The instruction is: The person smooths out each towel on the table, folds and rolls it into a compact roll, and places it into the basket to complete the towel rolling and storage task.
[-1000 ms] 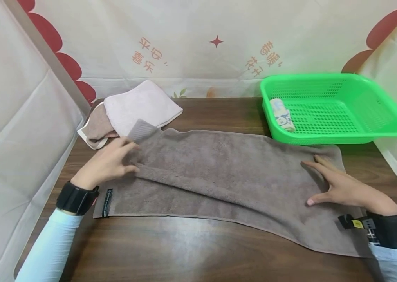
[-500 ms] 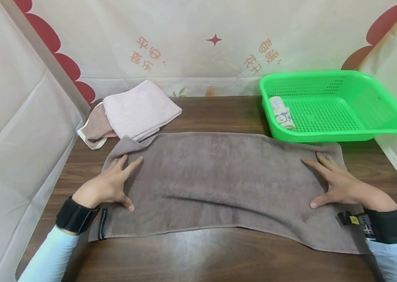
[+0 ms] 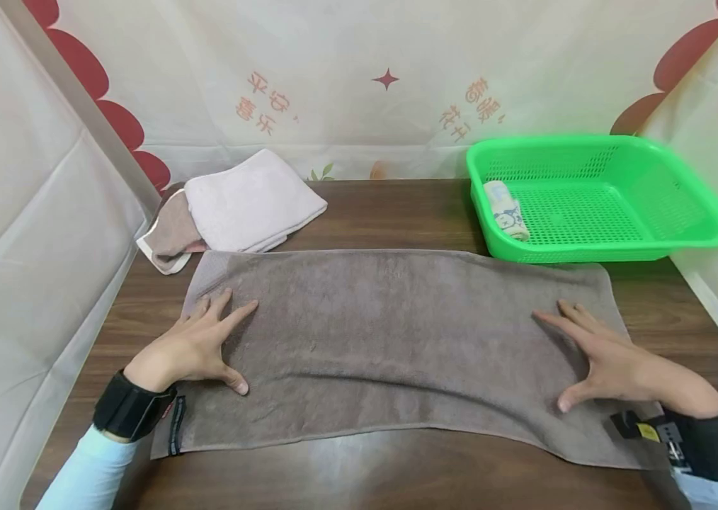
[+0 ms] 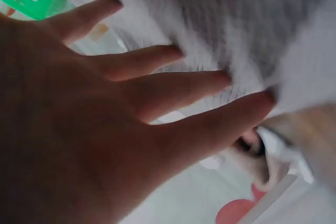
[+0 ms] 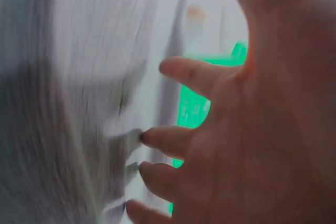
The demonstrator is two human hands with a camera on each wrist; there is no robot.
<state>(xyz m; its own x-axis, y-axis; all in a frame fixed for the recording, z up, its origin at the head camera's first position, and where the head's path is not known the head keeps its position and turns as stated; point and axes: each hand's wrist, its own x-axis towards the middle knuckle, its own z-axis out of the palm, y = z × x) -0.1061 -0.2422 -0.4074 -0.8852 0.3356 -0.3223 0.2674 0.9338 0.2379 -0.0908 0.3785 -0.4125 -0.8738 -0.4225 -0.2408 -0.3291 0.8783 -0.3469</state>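
Note:
A long grey-brown towel (image 3: 384, 319) lies spread across the table, with a low wrinkle along its front half. At its left end, my left hand (image 3: 196, 347) rests with spread fingers on the cloth; the left wrist view shows the fingertips (image 4: 223, 77) touching the fabric. Over the right end, my right hand (image 3: 614, 365) has its fingers spread too, and its fingertips (image 5: 149, 136) meet the towel in the right wrist view. A dark label strip (image 3: 177, 425) shows at the towel's front left corner.
Behind the towel's left end lie a folded white towel (image 3: 253, 202) and a crumpled brown cloth (image 3: 174, 230) with white edging. A green plastic basket (image 3: 607, 253) stands at the back right, holding a rolled patterned cloth (image 3: 507, 210). Fabric walls (image 3: 333, 42) enclose the wooden table (image 3: 333, 474).
My left hand has come down and forward onto the towel, fingers spreading. The towel's folded left part now lies flatter, and its front left edge sits nearer me. The right hand has hardly moved.

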